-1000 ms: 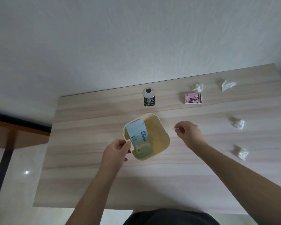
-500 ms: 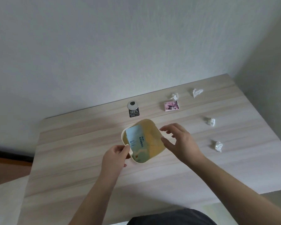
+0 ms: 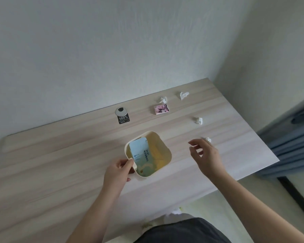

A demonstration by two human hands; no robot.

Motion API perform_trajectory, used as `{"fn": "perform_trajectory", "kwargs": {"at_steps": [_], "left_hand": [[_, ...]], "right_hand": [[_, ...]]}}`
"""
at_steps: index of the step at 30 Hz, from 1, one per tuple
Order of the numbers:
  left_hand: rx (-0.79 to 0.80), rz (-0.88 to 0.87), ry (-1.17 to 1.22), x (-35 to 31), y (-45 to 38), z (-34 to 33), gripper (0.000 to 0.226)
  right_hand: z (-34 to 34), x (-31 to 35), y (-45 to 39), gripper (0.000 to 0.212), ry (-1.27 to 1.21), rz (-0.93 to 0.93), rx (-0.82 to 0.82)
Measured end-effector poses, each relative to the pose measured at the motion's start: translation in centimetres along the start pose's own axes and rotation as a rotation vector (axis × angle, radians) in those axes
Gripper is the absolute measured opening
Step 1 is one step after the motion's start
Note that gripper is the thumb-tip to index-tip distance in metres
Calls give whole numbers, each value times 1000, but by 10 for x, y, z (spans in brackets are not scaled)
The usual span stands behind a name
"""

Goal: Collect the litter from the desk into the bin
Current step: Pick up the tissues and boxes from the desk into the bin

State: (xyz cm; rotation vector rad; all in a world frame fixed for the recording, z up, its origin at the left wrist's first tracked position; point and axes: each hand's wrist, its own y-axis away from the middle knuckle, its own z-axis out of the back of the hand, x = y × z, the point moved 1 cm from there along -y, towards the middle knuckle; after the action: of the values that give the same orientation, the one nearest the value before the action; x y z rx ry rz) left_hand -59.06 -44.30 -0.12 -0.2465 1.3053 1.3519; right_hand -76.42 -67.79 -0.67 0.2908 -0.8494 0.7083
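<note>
A pale wood-grain laminate desk (image 3: pixel 60 163) is seen against a textured white wall. A small cream plastic bin (image 3: pixel 162 146), square with rounded corners, is gripped at its near-left rim by the left hand (image 3: pixel 118 172), thumb inside the rim. Inside the bin a glossy light-blue and green packet (image 3: pixel 140 153) is leaned against the left wall; dark print is carried on it, including "24", the rest too small to read. The right hand (image 3: pixel 206 156) is held above the desk right of the bin, fingers spread loosely and curled, nothing held. A crumpled white tissue wad (image 3: pixel 208 139) is seen just beyond its fingertips. Three more wads (image 3: pixel 198 120) (image 3: pixel 183 95) (image 3: pixel 163 100) lie farther back. A flat pink packet (image 3: pixel 162 109) with a dark cartoon figure lies beside the rearmost-left wad. A black tag (image 3: pixel 123 119) printed "100%" sits under a round chrome grommet (image 3: pixel 121 111).
</note>
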Motion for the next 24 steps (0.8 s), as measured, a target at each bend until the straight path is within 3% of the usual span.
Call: {"fn": "perform_trajectory", "kwargs": {"at_steps": [8, 13, 15, 19, 24], "left_hand": [[71, -45, -16, -25, 11, -34, 13], [95, -46, -26, -45, 15, -85, 15], [80, -39, -34, -49, 17, -111, 14], [47, 7, -44, -53, 23, -151, 8], [15, 27, -100, -63, 28, -175, 9]], "right_hand": [[19, -51, -14, 15, 43, -136, 49], [26, -84, -43, 23, 99, -130, 152], [33, -97, -55, 30, 228, -108, 235], [44, -121, -75, 43, 772, 55, 422], [42, -151, -95, 51, 855, 152, 520]]}}
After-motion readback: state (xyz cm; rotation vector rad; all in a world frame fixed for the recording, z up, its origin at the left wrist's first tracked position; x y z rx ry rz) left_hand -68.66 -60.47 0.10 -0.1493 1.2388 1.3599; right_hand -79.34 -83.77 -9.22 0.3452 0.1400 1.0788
